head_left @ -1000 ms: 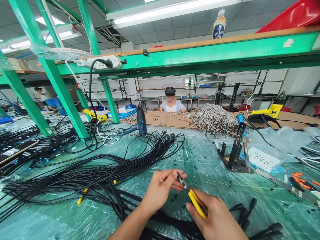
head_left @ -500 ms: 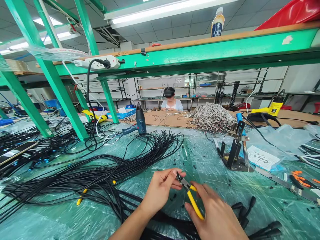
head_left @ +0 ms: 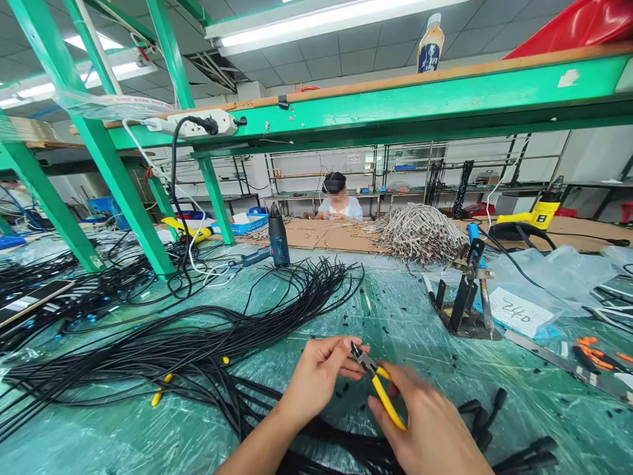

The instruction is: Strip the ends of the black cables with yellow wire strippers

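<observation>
My right hand is closed around the yellow handles of a pair of wire cutters, whose metal jaws point up and left. At the jaws' tip, my left hand pinches with thumb and forefinger; a small black piece shows there, mostly hidden by the fingers and the jaws. Its other fingers curl behind the jaws. Below both hands runs a bundle of black cables, with black connector ends at the lower right.
More black cables spread across the left of the green table. A heat gun stands behind them. To the right are a metal stand, a paper marked 240 and orange-handled tools. A person sits opposite, near a heap of grey wires.
The wire cutters and my right hand have shifted very slightly right and down. My left hand stays almost in place, still pinching at the jaws.
</observation>
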Demonstrator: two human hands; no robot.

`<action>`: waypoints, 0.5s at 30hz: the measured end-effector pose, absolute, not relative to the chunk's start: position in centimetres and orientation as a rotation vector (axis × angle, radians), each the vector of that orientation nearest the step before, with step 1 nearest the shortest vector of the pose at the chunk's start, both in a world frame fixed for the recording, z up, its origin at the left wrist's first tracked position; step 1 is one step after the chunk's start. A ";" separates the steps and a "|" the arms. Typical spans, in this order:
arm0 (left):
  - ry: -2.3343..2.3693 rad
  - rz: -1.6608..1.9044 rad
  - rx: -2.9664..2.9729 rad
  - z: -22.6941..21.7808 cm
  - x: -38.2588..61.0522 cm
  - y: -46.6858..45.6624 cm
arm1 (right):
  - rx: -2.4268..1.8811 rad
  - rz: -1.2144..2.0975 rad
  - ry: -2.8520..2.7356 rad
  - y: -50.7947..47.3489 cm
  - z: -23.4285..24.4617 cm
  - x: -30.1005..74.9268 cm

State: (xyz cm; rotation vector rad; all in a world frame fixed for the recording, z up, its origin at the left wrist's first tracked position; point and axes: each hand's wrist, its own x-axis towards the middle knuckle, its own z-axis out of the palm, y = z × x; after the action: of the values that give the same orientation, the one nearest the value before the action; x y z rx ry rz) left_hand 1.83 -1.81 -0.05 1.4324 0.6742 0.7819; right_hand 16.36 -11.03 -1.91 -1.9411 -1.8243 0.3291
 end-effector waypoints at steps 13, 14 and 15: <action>0.716 0.816 1.396 0.2 1.7 -1.8 | -1.277 1.460 -1.338 -10.9 -1.0 16.1; 0.725 0.822 1.405 0.3 1.7 -1.9 | -1.303 1.426 -1.364 -10.9 -1.0 16.0; 0.737 0.830 1.416 0.5 1.8 -2.0 | -1.322 1.401 -1.380 -10.9 -1.0 15.9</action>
State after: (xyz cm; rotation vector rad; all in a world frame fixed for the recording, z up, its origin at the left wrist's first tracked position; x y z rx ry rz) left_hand 1.78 -2.02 0.46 1.4157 0.7370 0.8303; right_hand 15.93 -10.87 -1.00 -1.3223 -1.3797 1.4005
